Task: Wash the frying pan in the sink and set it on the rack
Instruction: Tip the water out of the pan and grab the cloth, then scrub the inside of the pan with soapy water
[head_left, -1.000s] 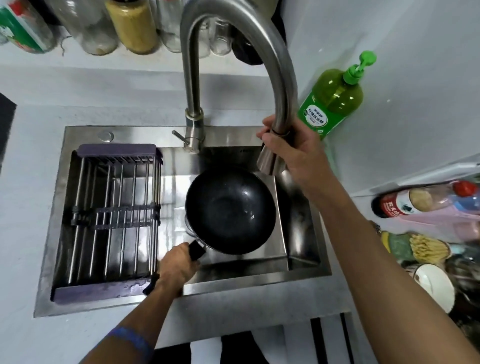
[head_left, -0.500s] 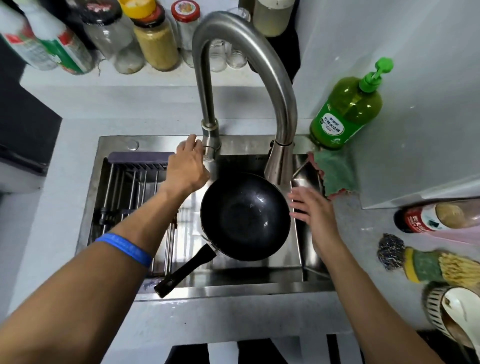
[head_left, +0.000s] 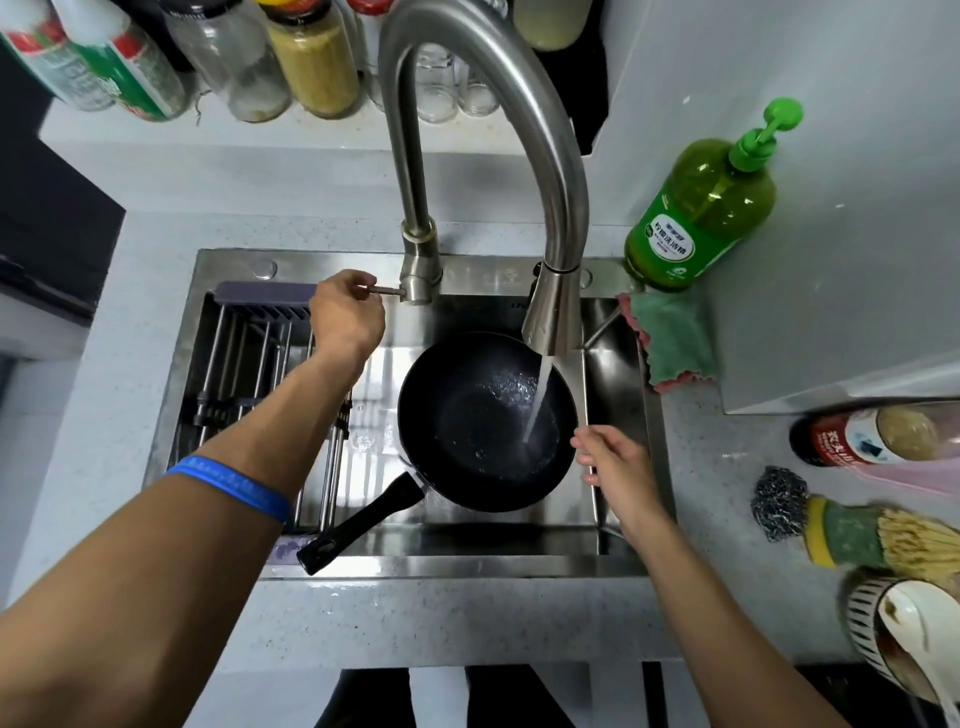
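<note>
A black frying pan (head_left: 467, 415) lies in the steel sink (head_left: 234, 260), its handle (head_left: 358, 525) pointing to the near left over the sink's front edge. Water streams from the faucet spout (head_left: 553, 312) into the pan's right side. My left hand (head_left: 345, 312) pinches the faucet lever (head_left: 387, 291) at the tap's base. My right hand (head_left: 610, 460) hovers at the pan's right rim, fingers apart and holding nothing. A metal drying rack (head_left: 249, 364) with purple ends spans the sink's left half.
A green dish soap bottle (head_left: 701, 208) and a green-pink cloth (head_left: 670, 338) sit at the sink's back right. A steel scourer (head_left: 779, 509), brush, bottle and striped bowl (head_left: 904, 639) lie on the right counter. Jars (head_left: 311, 57) line the back ledge.
My left hand let go of the pan handle and moved to the faucet lever. My right hand left the spout and dropped beside the pan. Water now runs into the pan.
</note>
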